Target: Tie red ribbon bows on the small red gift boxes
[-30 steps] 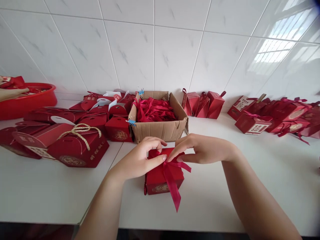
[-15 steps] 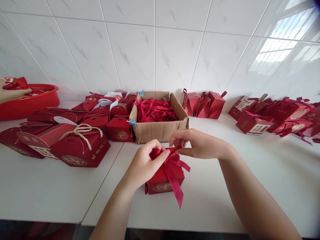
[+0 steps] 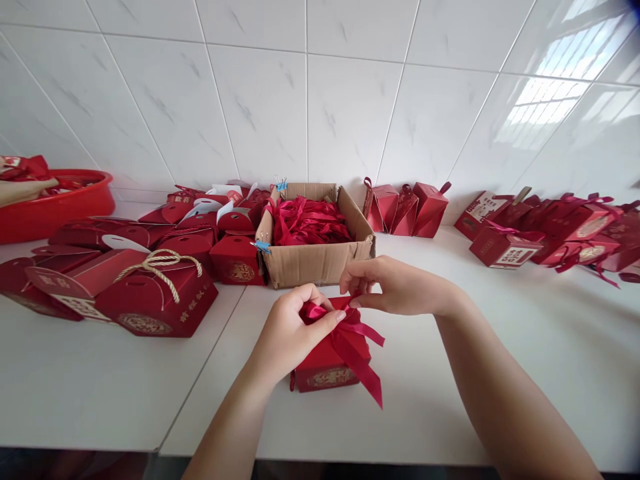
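A small red gift box with a gold round print stands on the white table in front of me. Over its top lies a red ribbon, looped near the middle, its two tails hanging toward the right and front. My left hand pinches the ribbon's loop between thumb and fingers at the left of the knot. On the other side, my right hand is closed on the ribbon with its fingertips, just above the box's top. The fingers partly hide the knot.
Behind the box stands a cardboard box full of red ribbons, with blue binder clips. Red gift boxes crowd the left, one with a cord bow. More boxes are at right. Another person's hand is at a red basin.
The hanging ribbon tails have swung slightly to the right. Both my hands stay pinched at the ribbon, with the right fingertips shifted a little. The view has moved slightly.
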The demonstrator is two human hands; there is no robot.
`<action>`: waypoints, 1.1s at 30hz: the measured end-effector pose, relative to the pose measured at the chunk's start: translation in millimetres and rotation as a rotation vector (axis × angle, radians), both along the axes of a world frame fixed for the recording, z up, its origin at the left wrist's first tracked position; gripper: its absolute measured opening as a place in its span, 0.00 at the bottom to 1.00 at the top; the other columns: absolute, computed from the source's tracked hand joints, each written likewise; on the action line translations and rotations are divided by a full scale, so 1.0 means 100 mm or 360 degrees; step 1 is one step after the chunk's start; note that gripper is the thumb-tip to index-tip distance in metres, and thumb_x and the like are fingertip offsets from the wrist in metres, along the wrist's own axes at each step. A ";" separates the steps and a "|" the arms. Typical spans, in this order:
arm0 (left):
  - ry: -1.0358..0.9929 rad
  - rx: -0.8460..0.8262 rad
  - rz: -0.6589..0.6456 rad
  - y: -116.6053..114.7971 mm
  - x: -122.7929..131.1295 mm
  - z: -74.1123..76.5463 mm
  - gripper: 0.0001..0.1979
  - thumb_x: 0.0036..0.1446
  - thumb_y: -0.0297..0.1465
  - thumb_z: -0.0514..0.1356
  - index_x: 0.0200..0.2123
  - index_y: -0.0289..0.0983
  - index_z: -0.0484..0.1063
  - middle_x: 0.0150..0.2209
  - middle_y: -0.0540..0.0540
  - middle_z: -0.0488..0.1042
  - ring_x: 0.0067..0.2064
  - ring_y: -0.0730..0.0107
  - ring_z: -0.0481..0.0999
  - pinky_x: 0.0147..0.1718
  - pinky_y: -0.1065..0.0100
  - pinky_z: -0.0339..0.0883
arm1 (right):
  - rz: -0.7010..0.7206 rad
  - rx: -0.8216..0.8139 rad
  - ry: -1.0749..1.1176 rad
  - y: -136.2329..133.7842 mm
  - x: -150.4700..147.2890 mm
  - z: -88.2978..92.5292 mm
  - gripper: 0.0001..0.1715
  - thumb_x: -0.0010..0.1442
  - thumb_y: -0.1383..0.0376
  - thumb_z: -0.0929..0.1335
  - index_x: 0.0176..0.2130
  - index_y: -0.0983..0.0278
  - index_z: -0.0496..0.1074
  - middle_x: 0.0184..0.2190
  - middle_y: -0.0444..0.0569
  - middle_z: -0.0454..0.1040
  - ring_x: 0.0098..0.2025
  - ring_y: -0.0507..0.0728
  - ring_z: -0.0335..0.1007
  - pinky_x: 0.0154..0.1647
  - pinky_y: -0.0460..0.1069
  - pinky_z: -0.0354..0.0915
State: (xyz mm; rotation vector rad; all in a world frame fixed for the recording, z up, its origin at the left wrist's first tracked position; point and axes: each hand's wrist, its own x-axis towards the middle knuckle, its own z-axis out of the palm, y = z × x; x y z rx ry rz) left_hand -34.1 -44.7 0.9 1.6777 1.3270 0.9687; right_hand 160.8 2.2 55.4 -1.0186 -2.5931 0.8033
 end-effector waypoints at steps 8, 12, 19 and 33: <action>0.0060 0.0034 0.0014 0.01 0.01 -0.02 0.15 0.50 0.38 0.63 0.22 0.37 0.61 0.22 0.55 0.58 0.26 0.75 0.60 0.27 0.72 0.55 | 0.0016 0.0005 0.0069 0.01 -0.01 0.00 0.08 0.55 0.73 0.65 0.36 0.62 0.68 0.32 0.44 0.75 0.31 0.51 0.69 0.30 0.44 0.64; 0.0043 0.0028 0.0017 0.00 0.01 -0.02 0.20 0.50 0.38 0.62 0.21 0.38 0.52 0.22 0.56 0.54 0.25 0.75 0.57 0.26 0.72 0.52 | -0.0004 -0.0019 0.0110 0.01 0.00 0.00 0.07 0.55 0.72 0.65 0.35 0.62 0.68 0.32 0.45 0.76 0.31 0.51 0.71 0.30 0.45 0.65; 0.0135 0.0043 -0.0009 0.00 0.00 -0.04 0.21 0.51 0.38 0.61 0.22 0.39 0.49 0.23 0.55 0.54 0.27 0.74 0.56 0.28 0.71 0.52 | -0.0013 -0.0089 0.0175 0.06 0.02 -0.02 0.04 0.56 0.70 0.66 0.35 0.62 0.68 0.31 0.45 0.75 0.31 0.52 0.71 0.31 0.46 0.65; 0.0165 0.0118 -0.0054 0.01 -0.01 -0.05 0.21 0.50 0.34 0.61 0.20 0.38 0.49 0.27 0.53 0.59 0.30 0.71 0.62 0.32 0.70 0.56 | -0.0003 -0.0219 0.0185 0.15 0.04 -0.06 0.05 0.54 0.67 0.69 0.31 0.63 0.66 0.28 0.43 0.72 0.31 0.51 0.69 0.31 0.46 0.64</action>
